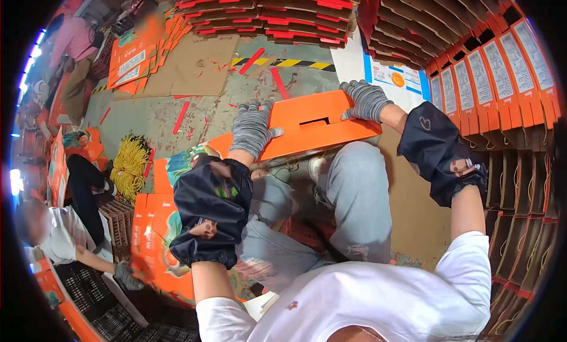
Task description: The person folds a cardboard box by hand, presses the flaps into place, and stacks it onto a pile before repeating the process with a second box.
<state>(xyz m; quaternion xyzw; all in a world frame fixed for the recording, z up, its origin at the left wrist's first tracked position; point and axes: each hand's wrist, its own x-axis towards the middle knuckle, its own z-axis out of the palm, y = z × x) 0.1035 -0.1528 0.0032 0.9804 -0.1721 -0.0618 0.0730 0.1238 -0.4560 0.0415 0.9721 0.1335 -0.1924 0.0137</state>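
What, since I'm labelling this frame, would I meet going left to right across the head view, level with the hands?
Yellow cord bundle → left gloved hand → dark slot in the orange cardboard → right gloved hand → orange boxes with white labels.

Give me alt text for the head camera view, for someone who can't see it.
Gray-gloved left hand and right hand hold a slotted orange cardboard piece just beyond the wearer's denim-covered knees. Stacked cardboard stands ahead and to the right; yellow cords and two other people are on the left.
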